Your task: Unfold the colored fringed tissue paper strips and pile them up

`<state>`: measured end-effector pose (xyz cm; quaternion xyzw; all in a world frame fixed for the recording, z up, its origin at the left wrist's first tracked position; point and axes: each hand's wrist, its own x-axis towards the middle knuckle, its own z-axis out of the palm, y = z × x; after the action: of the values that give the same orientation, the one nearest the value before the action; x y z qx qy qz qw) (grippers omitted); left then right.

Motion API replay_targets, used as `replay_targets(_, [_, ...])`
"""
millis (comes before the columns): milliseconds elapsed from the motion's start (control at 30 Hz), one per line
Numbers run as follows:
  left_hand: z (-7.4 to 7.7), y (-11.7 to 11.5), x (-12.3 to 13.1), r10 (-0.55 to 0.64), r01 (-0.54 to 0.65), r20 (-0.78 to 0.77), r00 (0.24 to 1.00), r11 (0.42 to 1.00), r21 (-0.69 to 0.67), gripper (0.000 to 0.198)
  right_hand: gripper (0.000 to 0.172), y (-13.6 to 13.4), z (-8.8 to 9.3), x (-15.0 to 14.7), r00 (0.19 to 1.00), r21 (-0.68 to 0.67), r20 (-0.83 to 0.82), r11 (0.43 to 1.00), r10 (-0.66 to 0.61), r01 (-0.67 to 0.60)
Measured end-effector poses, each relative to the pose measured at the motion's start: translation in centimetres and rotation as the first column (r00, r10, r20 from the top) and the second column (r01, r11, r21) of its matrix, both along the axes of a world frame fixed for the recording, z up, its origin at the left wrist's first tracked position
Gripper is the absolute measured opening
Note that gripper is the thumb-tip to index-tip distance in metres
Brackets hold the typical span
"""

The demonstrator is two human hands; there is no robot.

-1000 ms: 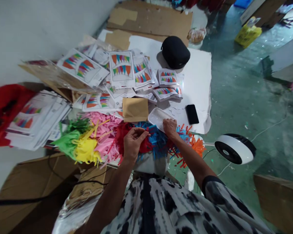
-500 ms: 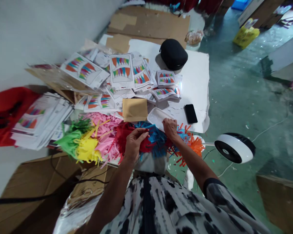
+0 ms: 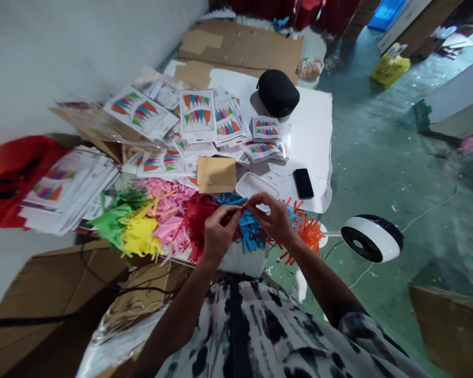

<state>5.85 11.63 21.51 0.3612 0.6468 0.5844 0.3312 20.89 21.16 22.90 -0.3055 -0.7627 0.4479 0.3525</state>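
Red strip (image 3: 243,207) pinched on the body side of the white tray (image 3: 254,184)

The left hand (image 3: 217,231) and right hand (image 3: 274,218) meet at their fingertips, thumb against forefinger on each, gripping the small strip between them. The right hand overlaps the tray's near edge in this view; whether it touches, I cannot tell. Something this thin could tear or slip if the two pinches pull unevenly, and a knuckle could knock the tray. Loose ends of the blue fringe (image 3: 250,233), on the tray's body side, might snag in the fingers, as might the red fringe (image 3: 195,223), left of the tray. The strip's long axis seems to run sideways, from hand to hand, roughly level with the tray's near edge; its ends are hidden, so which way it points is unclear.
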Motion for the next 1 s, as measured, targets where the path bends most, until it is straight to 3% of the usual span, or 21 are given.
replay_targets(200, [1.0, -0.1, 0.3, -0.003, 0.006, -0.083, 0.997, 0.999, 0.041, 0.013, 0.012, -0.4, 0.7, 0.8, 0.999, 0.032, -0.002, 0.999, -0.041, 0.041])
replay_targets(400, [0.9, -0.4, 0.4, -0.025, 0.031, -0.1, 0.995, 0.998, 0.062, 0.014, 0.01, -0.9, 0.8, 0.9, 0.995, 0.096, 0.053, 0.992, -0.084, 0.079])
replay_targets(733, [1.1, -0.9, 0.0, -0.051, 0.083, -0.297, 0.953, 0.992, 0.099, 0.01, 0.01, -1.4, 1.2, 0.3, 0.996, 0.286, 0.056, 0.957, -0.064, 0.045])
replay_targets(1000, [1.1, -0.7, -0.4, -0.045, 0.111, -0.357, 0.933, 0.98, 0.165, 0.007, 0.008, -1.6, 1.2, -0.1, 0.999, 0.166, 0.015, 0.985, -0.037, 0.034])
